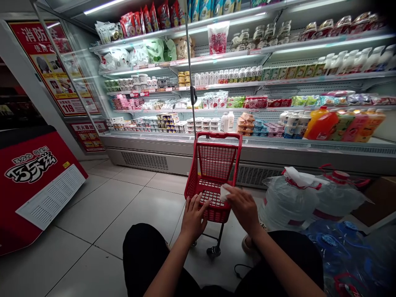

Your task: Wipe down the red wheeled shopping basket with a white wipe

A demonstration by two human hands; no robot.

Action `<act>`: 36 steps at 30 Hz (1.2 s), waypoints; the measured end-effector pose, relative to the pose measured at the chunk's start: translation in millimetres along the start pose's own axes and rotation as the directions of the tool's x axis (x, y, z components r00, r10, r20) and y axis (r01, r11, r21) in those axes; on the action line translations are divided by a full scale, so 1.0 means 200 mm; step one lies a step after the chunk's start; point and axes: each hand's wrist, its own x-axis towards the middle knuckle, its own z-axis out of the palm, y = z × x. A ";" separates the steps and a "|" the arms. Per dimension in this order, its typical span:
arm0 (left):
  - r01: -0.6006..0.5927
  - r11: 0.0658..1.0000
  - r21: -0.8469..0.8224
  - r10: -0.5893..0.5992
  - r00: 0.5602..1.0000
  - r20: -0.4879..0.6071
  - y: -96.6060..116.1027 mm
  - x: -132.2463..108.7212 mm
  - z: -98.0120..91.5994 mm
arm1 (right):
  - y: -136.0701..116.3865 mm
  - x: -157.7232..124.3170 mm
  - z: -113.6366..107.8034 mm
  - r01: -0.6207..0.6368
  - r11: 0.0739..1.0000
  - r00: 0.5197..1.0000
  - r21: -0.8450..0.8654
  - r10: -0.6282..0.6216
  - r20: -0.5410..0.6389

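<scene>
A small red plastic shopping cart on black casters stands between my knees, in front of the refrigerated shelves. My left hand rests with fingers spread at the near left rim of its basket. My right hand is closed on a crumpled white tissue, held above the right side of the basket. The red grid floor of the basket shows between the two hands. Part of the near rim is hidden behind my left fingers.
The dairy cooler spans the back, stocked with bottles and packs. Large water jugs and blue-capped bottles crowd my right. A red freezer stands left on the tiled floor. A black cable lies near my right foot.
</scene>
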 end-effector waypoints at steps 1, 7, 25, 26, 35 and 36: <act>-0.002 1.000 -0.002 0.002 1.000 -0.003 0.00 0.00 0.00 | -0.01 -0.05 0.03 0.033 0.999 0.999 -0.005 -0.032 0.041; -0.002 1.000 -0.009 0.002 1.000 0.016 -0.01 -0.01 0.00 | -0.04 -0.36 0.15 -0.039 0.997 0.999 0.062 0.037 0.027; 0.029 0.910 -0.414 -0.051 0.998 -0.041 0.17 0.18 -0.06 | -0.02 -0.09 0.06 -0.434 0.829 0.900 0.351 0.388 0.198; 0.025 0.894 -0.447 -0.052 0.997 -0.050 0.18 0.20 -0.07 | -0.02 -0.08 0.05 -0.444 0.805 0.896 0.393 0.405 0.184; 0.221 0.676 -0.704 -0.257 0.965 0.056 0.15 0.27 -0.19 | 0.04 -0.02 0.01 -0.570 0.391 0.754 0.723 0.599 0.270; 0.241 0.655 -0.716 -0.283 0.957 0.064 0.16 0.28 -0.20 | 0.03 -0.02 0.02 -0.601 0.350 0.738 0.718 0.587 0.332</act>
